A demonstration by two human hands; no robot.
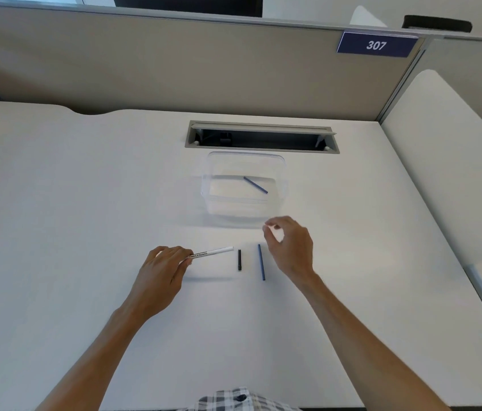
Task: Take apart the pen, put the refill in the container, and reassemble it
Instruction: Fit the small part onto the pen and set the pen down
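My left hand [164, 268] grips the white pen barrel [213, 253] at its left end and holds it above the desk, pointing right. A short black pen piece [239, 259] lies on the desk just right of the barrel's tip. Beside it lies a long blue refill [261, 262]. My right hand [288, 246] hovers just right of that refill with fingers loosely curled, holding nothing. Behind it stands a clear plastic container [281, 185] with another blue refill [255, 185] lying inside.
A grey cable slot [260, 126] is cut into the white desk [71, 203] behind the container. A beige partition [159, 63] with a blue "307" sign [376, 45] closes the back. A white panel [447, 161] stands at the right.
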